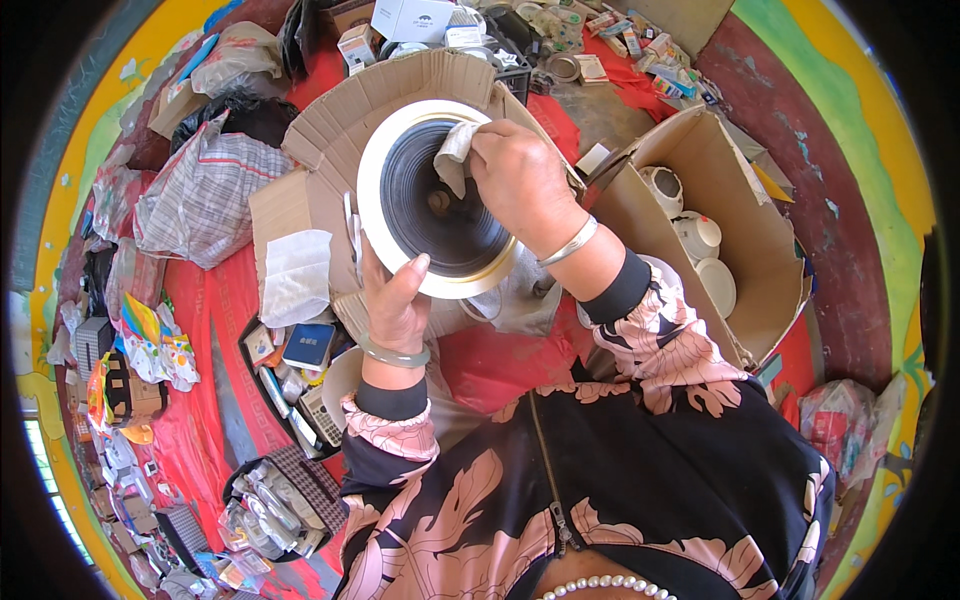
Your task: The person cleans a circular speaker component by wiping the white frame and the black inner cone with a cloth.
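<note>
Over open carton | left grip clamped on pot, right grip pinching cloth | pot partly hides carton | crockery box rightward

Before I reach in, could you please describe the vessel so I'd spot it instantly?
Find the big open carton, top centre. In front of its flaps, the left hand holds the vessel. Unlike the white crockery boxed at right, it is held, its broad pale rim circling a dark, ridged inside.
</note>
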`<state>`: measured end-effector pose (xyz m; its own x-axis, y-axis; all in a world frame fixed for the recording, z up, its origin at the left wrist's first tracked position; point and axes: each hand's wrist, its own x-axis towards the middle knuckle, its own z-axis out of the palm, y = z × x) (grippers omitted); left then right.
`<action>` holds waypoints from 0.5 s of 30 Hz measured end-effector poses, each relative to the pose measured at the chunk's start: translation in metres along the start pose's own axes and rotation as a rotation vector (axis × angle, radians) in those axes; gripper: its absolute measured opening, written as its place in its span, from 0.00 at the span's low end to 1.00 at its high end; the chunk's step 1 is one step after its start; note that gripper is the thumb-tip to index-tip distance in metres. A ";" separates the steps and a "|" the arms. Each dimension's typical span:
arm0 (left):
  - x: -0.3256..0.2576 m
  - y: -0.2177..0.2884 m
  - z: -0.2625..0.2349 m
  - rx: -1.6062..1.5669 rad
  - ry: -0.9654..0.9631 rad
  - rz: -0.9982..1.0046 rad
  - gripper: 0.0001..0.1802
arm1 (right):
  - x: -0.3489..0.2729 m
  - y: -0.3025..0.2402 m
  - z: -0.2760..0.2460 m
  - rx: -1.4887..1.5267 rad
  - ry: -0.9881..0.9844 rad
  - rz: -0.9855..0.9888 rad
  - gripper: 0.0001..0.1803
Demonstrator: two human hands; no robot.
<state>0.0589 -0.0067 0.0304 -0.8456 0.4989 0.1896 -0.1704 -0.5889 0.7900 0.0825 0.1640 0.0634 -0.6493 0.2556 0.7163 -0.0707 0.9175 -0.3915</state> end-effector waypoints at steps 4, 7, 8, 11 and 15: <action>0.002 -0.001 -0.004 -0.023 0.002 -0.028 0.38 | 0.004 -0.008 -0.009 0.101 -0.008 0.079 0.06; 0.001 0.000 0.000 0.017 -0.010 0.003 0.35 | 0.006 -0.011 -0.007 0.127 0.068 0.050 0.07; -0.001 0.000 0.001 0.045 -0.023 0.014 0.35 | 0.007 -0.012 -0.005 0.123 0.107 0.025 0.07; -0.003 -0.004 -0.004 0.092 -0.069 0.001 0.36 | 0.008 -0.014 -0.004 0.214 0.137 0.078 0.08; -0.003 -0.001 -0.004 0.100 -0.108 -0.025 0.38 | 0.008 -0.022 -0.001 0.357 0.175 -0.037 0.10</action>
<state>0.0594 -0.0103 0.0269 -0.7818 0.5810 0.2263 -0.1346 -0.5116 0.8486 0.0791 0.1459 0.0784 -0.5044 0.3009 0.8093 -0.3707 0.7711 -0.5177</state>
